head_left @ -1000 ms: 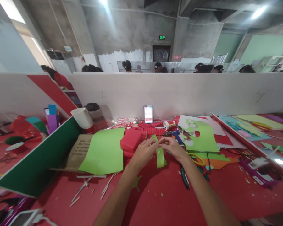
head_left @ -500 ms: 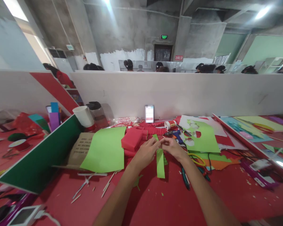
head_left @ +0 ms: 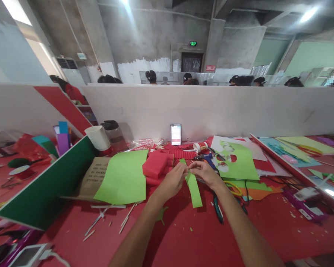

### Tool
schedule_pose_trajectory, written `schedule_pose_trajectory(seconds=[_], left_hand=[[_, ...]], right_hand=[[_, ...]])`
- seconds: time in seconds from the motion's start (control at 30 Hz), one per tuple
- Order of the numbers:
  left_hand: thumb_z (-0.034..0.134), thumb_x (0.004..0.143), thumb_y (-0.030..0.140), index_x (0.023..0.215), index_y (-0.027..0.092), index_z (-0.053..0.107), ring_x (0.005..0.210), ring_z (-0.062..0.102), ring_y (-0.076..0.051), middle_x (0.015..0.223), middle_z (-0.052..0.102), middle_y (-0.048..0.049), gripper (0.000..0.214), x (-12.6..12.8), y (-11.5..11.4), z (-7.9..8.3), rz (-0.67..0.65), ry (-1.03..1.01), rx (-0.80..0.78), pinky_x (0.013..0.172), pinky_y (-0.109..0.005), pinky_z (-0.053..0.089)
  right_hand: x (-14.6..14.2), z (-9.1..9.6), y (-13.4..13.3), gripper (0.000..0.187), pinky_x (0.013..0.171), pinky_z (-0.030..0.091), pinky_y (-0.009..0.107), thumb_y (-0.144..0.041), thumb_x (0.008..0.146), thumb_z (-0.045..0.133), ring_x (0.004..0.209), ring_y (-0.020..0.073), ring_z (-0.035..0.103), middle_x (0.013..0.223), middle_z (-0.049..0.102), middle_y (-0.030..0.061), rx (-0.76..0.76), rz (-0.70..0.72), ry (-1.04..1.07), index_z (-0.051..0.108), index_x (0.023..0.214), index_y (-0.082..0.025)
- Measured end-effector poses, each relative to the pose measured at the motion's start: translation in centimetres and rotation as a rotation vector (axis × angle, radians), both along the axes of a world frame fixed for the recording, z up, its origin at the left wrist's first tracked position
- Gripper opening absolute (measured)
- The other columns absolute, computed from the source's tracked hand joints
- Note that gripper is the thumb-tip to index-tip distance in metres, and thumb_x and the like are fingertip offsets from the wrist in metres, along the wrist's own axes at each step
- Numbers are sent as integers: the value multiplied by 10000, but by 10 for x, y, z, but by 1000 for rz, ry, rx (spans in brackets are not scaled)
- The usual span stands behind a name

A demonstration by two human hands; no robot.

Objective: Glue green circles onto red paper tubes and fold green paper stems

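Observation:
A narrow strip of light green paper (head_left: 195, 193) hangs slantwise below my fingertips. My left hand (head_left: 174, 181) is closed in a pinch at its upper end. From the other side my right hand (head_left: 206, 174) comes in, thumb and fingertips pressed together at the same end and almost touching the left ones. The fingers cover the strip's top edge. Behind my left hand lies a red folded bundle (head_left: 156, 165). More green paper shows just behind the fingertips. Dark-handled pliers (head_left: 218, 209) rest on the red tabletop by my right forearm.
A green sheet (head_left: 125, 178) lies over brown cardboard on the left, beside a green divider (head_left: 52, 181). At the back stand a phone (head_left: 176, 134), a white cup (head_left: 98, 137) and a glue bottle (head_left: 200, 147). A blue glue gun (head_left: 210, 160) and a cut green sheet (head_left: 245, 161) lie right.
The green strip's lower end has swung to the right, so it now slants. Both hands stay close together, the left fingers more bunched than before.

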State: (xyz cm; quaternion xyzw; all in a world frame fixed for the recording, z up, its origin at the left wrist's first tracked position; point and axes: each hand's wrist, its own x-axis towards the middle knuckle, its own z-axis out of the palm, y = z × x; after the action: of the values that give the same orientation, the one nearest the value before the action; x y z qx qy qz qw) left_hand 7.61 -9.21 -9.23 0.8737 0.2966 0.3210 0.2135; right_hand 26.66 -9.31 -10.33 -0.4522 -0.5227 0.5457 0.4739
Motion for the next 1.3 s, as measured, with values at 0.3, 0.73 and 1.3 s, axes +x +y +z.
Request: schedule_pose_trajectory(seconds=[0.3, 0.73, 1.3], left_hand=[[431, 941, 317, 890, 200, 505, 716, 535, -153, 804, 577, -11, 148, 5, -1, 3, 166, -164, -168, 640, -251, 392], [462, 929, 251, 927, 203, 557, 798, 617, -155, 884, 665, -31, 107, 10, -1, -7, 327, -107, 87, 687, -240, 433], [483, 935, 249, 775, 204, 613, 650, 588, -144, 710, 687, -15, 211, 7, -3, -10, 438, 192, 448, 567, -256, 327]], right_hand=[[-1, 8, 0, 237, 667, 463, 248, -327, 664, 782, 708, 144, 605, 772, 669, -3, 96, -116, 38, 674, 824, -190], [-9, 8, -5, 280, 558, 463, 224, -338, 687, 767, 539, 105, 558, 633, 644, -27, 71, -67, -36, 674, 898, -179], [-16, 3, -5, 225, 640, 530, 264, -291, 717, 717, 687, 168, 664, 761, 723, 35, 122, -108, -86, 676, 904, -172]])
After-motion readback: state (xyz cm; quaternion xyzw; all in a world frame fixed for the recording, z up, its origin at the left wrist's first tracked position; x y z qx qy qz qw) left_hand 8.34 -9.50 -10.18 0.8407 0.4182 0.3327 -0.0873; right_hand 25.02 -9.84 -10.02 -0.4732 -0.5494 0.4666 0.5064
